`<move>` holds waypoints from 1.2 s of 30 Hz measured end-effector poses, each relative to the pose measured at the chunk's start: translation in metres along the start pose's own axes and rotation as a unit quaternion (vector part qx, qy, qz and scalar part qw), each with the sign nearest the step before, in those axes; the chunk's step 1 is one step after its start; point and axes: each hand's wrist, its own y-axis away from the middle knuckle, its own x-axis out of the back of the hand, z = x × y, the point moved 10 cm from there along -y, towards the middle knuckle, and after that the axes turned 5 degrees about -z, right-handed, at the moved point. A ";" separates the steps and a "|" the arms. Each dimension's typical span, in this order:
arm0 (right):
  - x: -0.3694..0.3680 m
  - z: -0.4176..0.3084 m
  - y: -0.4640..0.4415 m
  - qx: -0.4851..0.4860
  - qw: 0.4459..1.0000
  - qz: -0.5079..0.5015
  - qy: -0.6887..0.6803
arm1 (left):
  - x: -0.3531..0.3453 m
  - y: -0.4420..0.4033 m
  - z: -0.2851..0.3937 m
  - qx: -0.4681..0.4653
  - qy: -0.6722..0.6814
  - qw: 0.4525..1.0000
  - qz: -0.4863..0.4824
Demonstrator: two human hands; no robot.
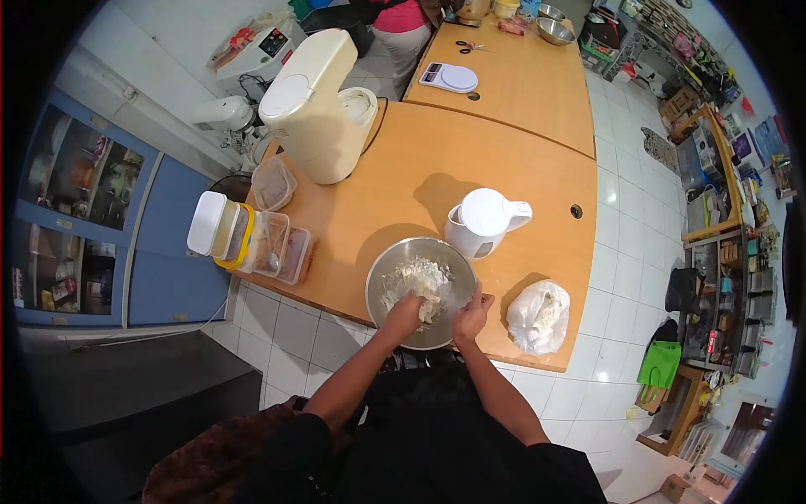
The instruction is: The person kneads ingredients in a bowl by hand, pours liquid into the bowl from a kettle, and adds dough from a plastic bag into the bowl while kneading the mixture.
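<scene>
A steel mixing bowl with white flour and clumpy dough in it stands at the table's front edge. Inside the bowl, my left hand is down in the dough, its fingertips hidden in it. My right hand grips the bowl's right rim, thumb and fingers on the metal. Just behind the bowl is a white electric kettle, its handle to the right. A white plastic bag of pale powder lies right of my right hand.
A cream stand mixer and stacked plastic containers stand on the left of the wooden table. Farther back are a kitchen scale, scissors and steel bowls. A person stands beyond the mixer.
</scene>
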 end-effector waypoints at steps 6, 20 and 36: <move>-0.002 -0.002 -0.003 0.025 0.999 -0.021 -0.034 | 0.052 -0.014 0.027 -0.068 0.049 0.996 0.017; 0.012 -0.018 -0.006 0.065 0.992 -0.030 -0.102 | 0.021 -0.028 0.012 -0.088 -0.083 0.992 0.017; 0.000 -0.010 -0.002 0.044 0.996 -0.052 -0.055 | 0.051 -0.019 0.031 0.011 -0.147 0.989 -0.022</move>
